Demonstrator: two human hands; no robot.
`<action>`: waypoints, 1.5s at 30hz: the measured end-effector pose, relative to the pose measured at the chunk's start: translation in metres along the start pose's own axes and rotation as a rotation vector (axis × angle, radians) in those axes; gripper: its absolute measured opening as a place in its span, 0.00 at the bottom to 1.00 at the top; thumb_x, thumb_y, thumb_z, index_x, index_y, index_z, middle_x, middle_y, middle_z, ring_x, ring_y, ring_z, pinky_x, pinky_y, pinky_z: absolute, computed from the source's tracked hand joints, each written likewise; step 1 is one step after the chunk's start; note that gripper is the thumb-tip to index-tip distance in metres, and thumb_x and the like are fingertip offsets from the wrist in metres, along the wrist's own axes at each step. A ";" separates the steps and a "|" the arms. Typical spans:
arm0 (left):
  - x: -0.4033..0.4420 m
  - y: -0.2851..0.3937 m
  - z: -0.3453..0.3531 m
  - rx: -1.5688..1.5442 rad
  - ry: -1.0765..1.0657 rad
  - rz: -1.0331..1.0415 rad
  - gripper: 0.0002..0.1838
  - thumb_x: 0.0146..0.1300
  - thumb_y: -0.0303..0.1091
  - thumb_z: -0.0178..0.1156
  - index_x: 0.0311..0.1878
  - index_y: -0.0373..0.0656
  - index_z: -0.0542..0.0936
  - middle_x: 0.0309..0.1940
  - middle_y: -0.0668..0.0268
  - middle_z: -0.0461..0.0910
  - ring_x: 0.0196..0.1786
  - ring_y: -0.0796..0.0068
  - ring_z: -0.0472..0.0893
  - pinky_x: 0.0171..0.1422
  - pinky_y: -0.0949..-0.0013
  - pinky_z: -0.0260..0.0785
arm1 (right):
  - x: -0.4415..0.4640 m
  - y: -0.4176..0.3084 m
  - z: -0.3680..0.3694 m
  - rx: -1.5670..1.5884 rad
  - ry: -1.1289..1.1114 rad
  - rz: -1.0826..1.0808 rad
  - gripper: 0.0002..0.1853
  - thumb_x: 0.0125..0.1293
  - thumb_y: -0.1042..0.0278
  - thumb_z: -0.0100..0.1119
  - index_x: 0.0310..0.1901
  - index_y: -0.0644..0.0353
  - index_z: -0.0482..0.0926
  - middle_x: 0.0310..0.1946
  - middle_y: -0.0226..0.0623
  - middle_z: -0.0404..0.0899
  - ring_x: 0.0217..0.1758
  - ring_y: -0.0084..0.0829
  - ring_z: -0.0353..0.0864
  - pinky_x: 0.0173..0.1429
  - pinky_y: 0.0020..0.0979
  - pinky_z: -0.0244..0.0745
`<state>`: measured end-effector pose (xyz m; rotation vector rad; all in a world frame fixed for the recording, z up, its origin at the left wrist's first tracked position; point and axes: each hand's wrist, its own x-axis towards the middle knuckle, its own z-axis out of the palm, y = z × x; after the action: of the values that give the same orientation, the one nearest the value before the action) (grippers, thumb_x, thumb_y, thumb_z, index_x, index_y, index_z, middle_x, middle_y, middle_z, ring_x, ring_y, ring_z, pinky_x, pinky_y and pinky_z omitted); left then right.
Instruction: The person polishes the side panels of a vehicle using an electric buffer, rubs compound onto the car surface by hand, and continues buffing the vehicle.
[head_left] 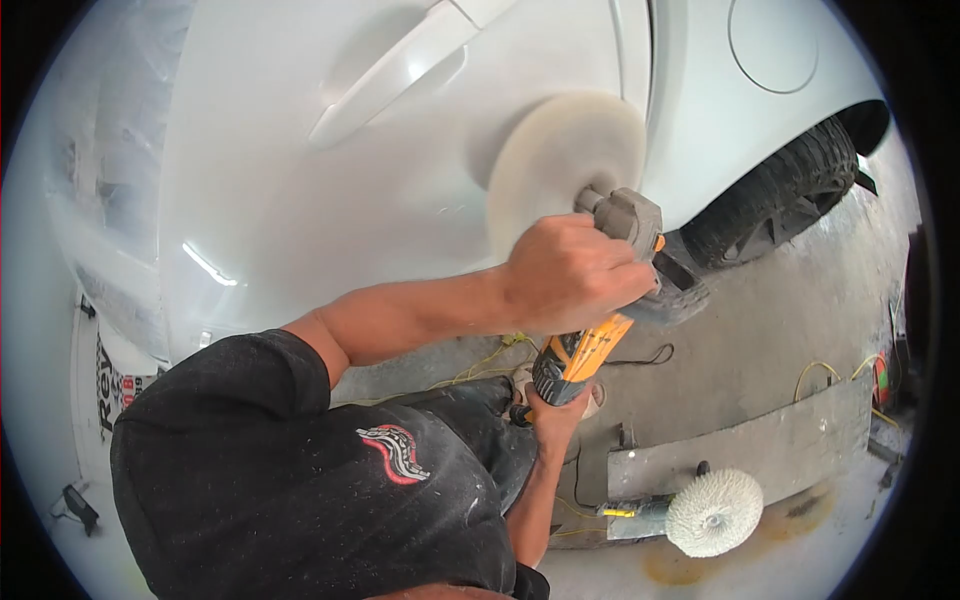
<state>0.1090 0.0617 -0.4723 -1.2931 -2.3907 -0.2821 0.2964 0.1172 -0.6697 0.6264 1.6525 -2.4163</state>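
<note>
Black shirt [260, 470] nearest, pale dust over it, red-and-white wavy print on the front. Beyond it, white car door [330, 220]: glossy, a bright streak of reflected light low down, door handle [395, 75] higher up. Clear plastic sheet [115, 150] hangs along the left. Dark tire [780, 190] on the right, under a white fender with a round flap [773, 45].

Polisher [596, 350], yellow and black, between body and door. Its round pad [565, 160] is blurred, facing the rear part of the door; contact hidden behind the pad. Left hand [580, 275] clenched around the polisher's gray head, just below the pad. Right hand [558, 415] grasping the body's lower end.

Concrete floor [690, 370], scuffed; yellow cord [470, 372] across it near the shoes. Low gray board [790, 430] at lower right, a second polisher [645, 507] on it, fluffy white pad [715, 512] upward. Brown stain [740, 540] on the floor beside the board.
</note>
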 end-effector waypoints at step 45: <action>-0.038 0.012 -0.122 -0.155 0.256 -0.148 0.24 0.54 0.28 0.82 0.48 0.39 0.76 0.23 0.65 0.75 0.22 0.67 0.77 0.24 0.66 0.66 | -0.018 -0.162 -0.072 -0.717 0.038 -0.378 0.56 0.46 0.73 0.79 0.79 0.62 0.59 0.59 0.56 0.83 0.62 0.48 0.86 0.67 0.40 0.76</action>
<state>0.1682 -0.0042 -0.3801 -1.0713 -2.2815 -0.6475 0.2748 0.2433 -0.5456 0.2539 2.6247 -1.7711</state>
